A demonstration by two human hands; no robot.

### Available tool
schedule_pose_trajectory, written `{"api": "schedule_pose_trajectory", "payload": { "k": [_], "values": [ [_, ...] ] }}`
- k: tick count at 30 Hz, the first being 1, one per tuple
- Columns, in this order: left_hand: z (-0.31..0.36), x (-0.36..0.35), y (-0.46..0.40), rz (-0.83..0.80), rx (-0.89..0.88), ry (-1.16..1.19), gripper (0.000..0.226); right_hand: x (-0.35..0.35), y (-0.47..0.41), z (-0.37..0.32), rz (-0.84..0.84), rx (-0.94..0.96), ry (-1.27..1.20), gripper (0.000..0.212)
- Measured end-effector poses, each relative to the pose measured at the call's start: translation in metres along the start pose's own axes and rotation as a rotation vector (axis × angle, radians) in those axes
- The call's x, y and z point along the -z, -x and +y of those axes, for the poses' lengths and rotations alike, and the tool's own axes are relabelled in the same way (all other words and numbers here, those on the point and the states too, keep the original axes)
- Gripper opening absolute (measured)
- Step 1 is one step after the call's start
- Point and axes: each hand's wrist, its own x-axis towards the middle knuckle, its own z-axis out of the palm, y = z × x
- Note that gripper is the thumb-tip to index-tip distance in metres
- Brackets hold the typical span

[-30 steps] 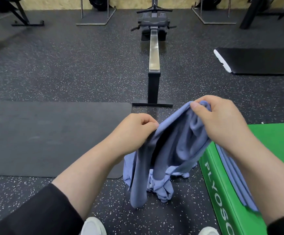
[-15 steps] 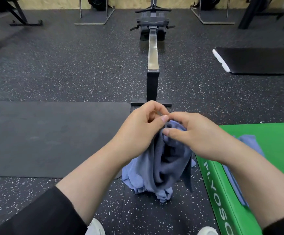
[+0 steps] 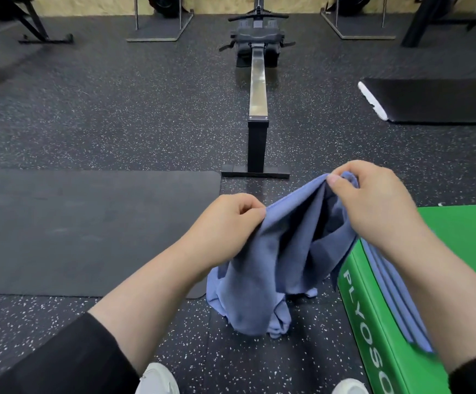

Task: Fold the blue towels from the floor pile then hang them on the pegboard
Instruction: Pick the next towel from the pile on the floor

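- While both arms are stretched forward, a blue towel (image 3: 282, 251) is held up above the speckled rubber floor (image 3: 117, 123), its upper edge spread between the two hands.
- Left hand (image 3: 225, 223): fingers curled, the towel's left end pinched between thumb and forefinger.
- Right hand (image 3: 373, 200): held higher and further forward, fingers curled round the bunched right end of the towel.
- Between the hands the cloth sags in a deep fold; its lower end hangs down to the towel pile (image 3: 276, 322), which lies crumpled on the floor just ahead of the white shoes (image 3: 157, 379).
- More blue towel cloth (image 3: 395, 302) is draped over the near edge of the green plyo box (image 3: 472, 237), under the right forearm; whether it is folded cannot be told.
- A dark mat (image 3: 89, 228) lies on the left, touching the pile at its corner.
- A rowing machine (image 3: 258, 81) runs away straight ahead.
- A second black mat (image 3: 444, 100) lies far right.
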Motion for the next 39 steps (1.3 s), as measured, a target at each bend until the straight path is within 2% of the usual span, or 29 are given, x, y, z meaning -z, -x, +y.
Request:
{"api": "schedule_pose_trajectory", "payload": {
  "k": [2, 6, 7, 9, 10, 11, 16, 19, 22, 24, 25, 27, 29, 33, 36, 39],
  "values": [
    [-0.001, 0.002, 0.000, 0.022, -0.037, -0.049, 0.020, -0.001, 0.002, -0.001, -0.074, 0.023, 0.035, 0.009],
    [0.003, -0.001, 0.003, 0.002, -0.129, -0.078, 0.019, -0.004, 0.012, -0.019, -0.323, 0.174, 0.011, 0.036],
    [0.004, -0.002, 0.003, -0.001, -0.148, -0.075, 0.018, -0.008, 0.014, -0.021, -0.381, 0.198, 0.030, 0.036],
    [0.005, -0.003, 0.002, 0.012, -0.173, -0.068, 0.016, -0.016, 0.015, -0.020, -0.429, 0.213, 0.046, 0.017],
    [0.005, -0.003, 0.002, 0.024, -0.184, -0.060, 0.014, -0.019, 0.015, -0.019, -0.429, 0.207, 0.037, 0.007],
    [0.005, -0.003, 0.002, 0.034, -0.192, -0.043, 0.013, -0.020, 0.014, -0.019, -0.408, 0.205, 0.025, 0.006],
    [0.002, 0.004, -0.003, 0.030, -0.110, -0.078, 0.010, -0.014, 0.005, -0.011, -0.152, 0.114, 0.012, 0.013],
    [-0.002, 0.006, -0.003, 0.033, -0.023, -0.104, 0.017, -0.010, 0.001, -0.002, -0.090, 0.029, 0.033, 0.014],
    [-0.003, 0.007, -0.002, 0.092, -0.046, -0.085, 0.018, -0.008, 0.001, 0.001, -0.111, -0.022, 0.092, 0.013],
    [-0.002, 0.007, -0.001, 0.089, -0.097, -0.072, 0.018, -0.007, 0.001, 0.000, -0.163, -0.006, 0.118, 0.006],
    [-0.001, 0.007, 0.000, 0.079, -0.117, -0.074, 0.017, -0.006, 0.003, -0.004, -0.207, 0.026, 0.110, 0.008],
    [0.000, 0.005, 0.001, 0.055, -0.144, -0.082, 0.016, -0.006, 0.009, -0.012, -0.310, 0.120, 0.066, 0.035],
    [0.001, 0.003, 0.002, 0.026, -0.169, -0.079, 0.015, -0.009, 0.013, -0.019, -0.398, 0.195, 0.043, 0.045],
    [0.003, 0.001, 0.000, 0.043, -0.183, -0.019, 0.013, -0.019, 0.016, -0.022, -0.406, 0.221, 0.012, 0.005],
    [0.000, 0.004, -0.001, 0.041, -0.159, -0.014, 0.013, -0.020, 0.011, -0.016, -0.279, 0.188, 0.022, 0.012],
    [-0.006, 0.011, -0.002, 0.044, -0.099, -0.109, 0.018, -0.012, 0.005, -0.011, -0.127, 0.085, 0.005, 0.014]
  ]
}}
